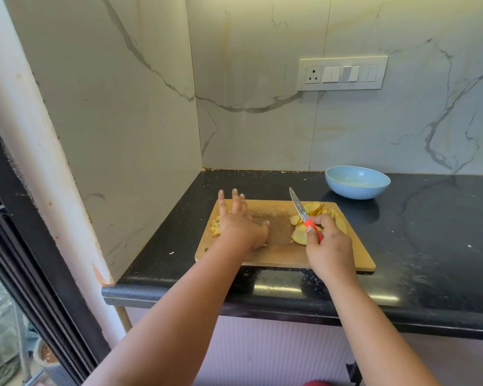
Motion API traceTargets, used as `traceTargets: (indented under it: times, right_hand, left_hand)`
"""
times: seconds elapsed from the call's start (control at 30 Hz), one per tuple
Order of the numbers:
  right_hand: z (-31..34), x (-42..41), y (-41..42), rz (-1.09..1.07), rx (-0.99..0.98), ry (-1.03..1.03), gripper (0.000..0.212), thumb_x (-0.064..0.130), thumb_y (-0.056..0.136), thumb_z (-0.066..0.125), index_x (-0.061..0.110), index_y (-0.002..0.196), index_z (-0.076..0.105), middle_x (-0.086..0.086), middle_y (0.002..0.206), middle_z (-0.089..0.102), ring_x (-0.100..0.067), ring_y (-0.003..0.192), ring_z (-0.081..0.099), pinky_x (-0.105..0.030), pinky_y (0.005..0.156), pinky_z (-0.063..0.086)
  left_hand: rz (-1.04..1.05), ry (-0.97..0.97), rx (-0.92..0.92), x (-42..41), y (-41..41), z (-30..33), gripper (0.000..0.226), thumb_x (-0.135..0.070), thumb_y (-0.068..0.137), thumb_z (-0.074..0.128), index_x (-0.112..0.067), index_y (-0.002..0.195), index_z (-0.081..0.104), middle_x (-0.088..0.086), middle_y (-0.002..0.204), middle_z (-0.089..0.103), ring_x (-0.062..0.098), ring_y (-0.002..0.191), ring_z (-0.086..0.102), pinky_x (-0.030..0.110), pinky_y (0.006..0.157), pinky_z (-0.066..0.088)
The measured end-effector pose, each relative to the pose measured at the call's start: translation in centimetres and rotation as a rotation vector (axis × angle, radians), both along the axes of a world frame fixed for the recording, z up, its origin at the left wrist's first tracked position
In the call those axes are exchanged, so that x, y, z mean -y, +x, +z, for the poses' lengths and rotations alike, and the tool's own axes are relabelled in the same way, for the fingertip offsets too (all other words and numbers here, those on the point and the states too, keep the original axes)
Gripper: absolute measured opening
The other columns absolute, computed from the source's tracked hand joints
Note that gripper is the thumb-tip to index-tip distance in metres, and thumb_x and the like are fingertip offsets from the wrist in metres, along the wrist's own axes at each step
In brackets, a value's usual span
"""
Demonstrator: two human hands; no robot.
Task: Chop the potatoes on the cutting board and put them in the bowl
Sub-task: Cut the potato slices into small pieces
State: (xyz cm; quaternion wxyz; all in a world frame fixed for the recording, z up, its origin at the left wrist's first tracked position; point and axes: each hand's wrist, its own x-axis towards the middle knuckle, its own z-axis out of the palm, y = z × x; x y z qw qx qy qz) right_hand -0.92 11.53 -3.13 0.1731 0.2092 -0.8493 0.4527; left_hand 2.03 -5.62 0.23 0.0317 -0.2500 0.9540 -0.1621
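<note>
Sitting behind the far right corner of the wooden cutting board [279, 253], the light blue bowl [357, 181] rests on the black countertop [430, 232], apart from the board, and nothing shows inside it. On the board's right part lies a heap of potato slices [315, 215], pale yellow with brownish skin at the edges. The right hand [329, 246] curls its fingers round the red handle of a small knife [304, 215], whose speckled blade angles up and away over the slices; this hand hides the nearer slices. On the board's left part the left hand [243, 227] is spread with straight fingers and holds nothing, its palm down over the wood. Beside it, at the board's left edge, a small pile of chopped potato pieces [215, 226] is partly hidden by that hand.
</note>
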Motion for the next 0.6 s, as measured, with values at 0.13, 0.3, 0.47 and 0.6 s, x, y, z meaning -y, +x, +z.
traceTargets:
  times: [0.13, 0.3, 0.47, 0.6]
  right_hand:
    - [0.0, 0.0, -0.1, -0.007, 0.017, -0.032, 0.018, 0.018, 0.099, 0.050, 0.018, 0.115, 0.059, 0.003, 0.088, 0.059, -0.001, 0.066, 0.050, -0.012, 0.050, 0.031]
    - [0.3, -0.8, -0.7, -0.107, 0.059, -0.249, 0.018, 0.019, 0.098, 0.052, 0.016, 0.112, 0.062, -0.002, 0.090, 0.063, -0.018, 0.075, 0.054, -0.026, 0.060, 0.035]
    - [0.2, -2.6, -1.5, -0.185, 0.132, -0.399, 0.015, 0.026, 0.098, 0.052, 0.023, 0.110, 0.061, -0.002, 0.098, 0.066, -0.021, 0.085, 0.059, -0.027, 0.072, 0.040]
    - [0.0, -2.8, -1.5, -0.190, 0.151, -0.437, 0.009, 0.028, 0.098, 0.053, 0.029, 0.104, 0.060, -0.002, 0.095, 0.067, -0.022, 0.086, 0.062, -0.029, 0.072, 0.045]
  left_hand:
    - [-0.040, 0.301, -0.200, 2.0, 0.7, 1.9, 0.063, -0.044, 0.103, 0.013, -0.010, 0.154, 0.026, 0.011, 0.164, 0.000, 0.036, 0.149, -0.015, 0.062, 0.111, -0.018]
    - [-0.086, 0.551, -0.589, 4.5, 1.5, 2.1, 0.031, -0.027, 0.102, 0.042, -0.016, 0.117, 0.067, 0.009, 0.122, 0.063, 0.028, 0.120, 0.053, 0.045, 0.101, 0.047]
    - [-0.143, 0.494, -0.714, 3.2, 1.7, 1.6, 0.032, -0.011, 0.094, 0.056, -0.024, 0.121, 0.067, -0.002, 0.113, 0.070, 0.020, 0.104, 0.063, 0.039, 0.088, 0.056]
    - [-0.188, 0.673, -0.631, -0.5, 0.4, 1.1, 0.039, -0.021, 0.092, 0.060, -0.022, 0.131, 0.058, 0.000, 0.118, 0.064, 0.021, 0.110, 0.058, 0.033, 0.089, 0.051]
